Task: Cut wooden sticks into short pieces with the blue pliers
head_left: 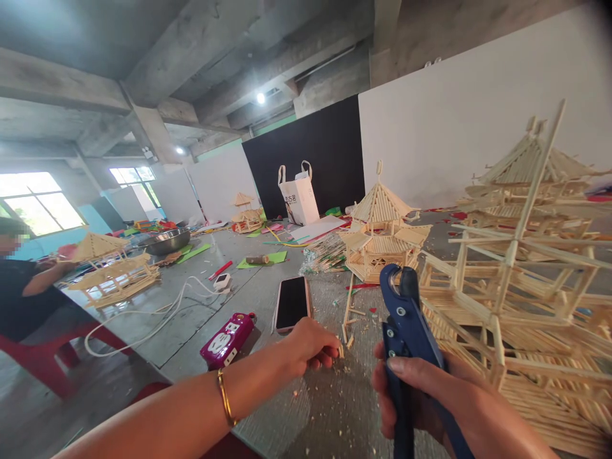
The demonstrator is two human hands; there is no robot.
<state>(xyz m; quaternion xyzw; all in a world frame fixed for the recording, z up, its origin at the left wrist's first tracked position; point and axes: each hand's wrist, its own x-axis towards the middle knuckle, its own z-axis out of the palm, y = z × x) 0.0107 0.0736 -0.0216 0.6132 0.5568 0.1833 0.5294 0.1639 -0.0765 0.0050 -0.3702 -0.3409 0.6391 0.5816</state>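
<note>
My right hand (444, 389) is wrapped round the handles of a blue cutter (408, 319), its curved jaw pointing up. My left hand (313, 344) rests low over the table, fingers closed at a short piece of wooden stick (341, 349). A joined strip of thin sticks (349, 306) lies just beyond it. At the right stands a large open frame of wooden sticks (497, 287), close to the cutter. A small stick pavilion (380, 236) is behind the cutter.
A phone (292, 305) and a purple case (228, 340) lie near my left arm. A white cable (162, 309), a metal bowl (165, 241), a paper bag (299, 199) and another pavilion (112, 271) are farther off. A person (29, 287) sits at the left.
</note>
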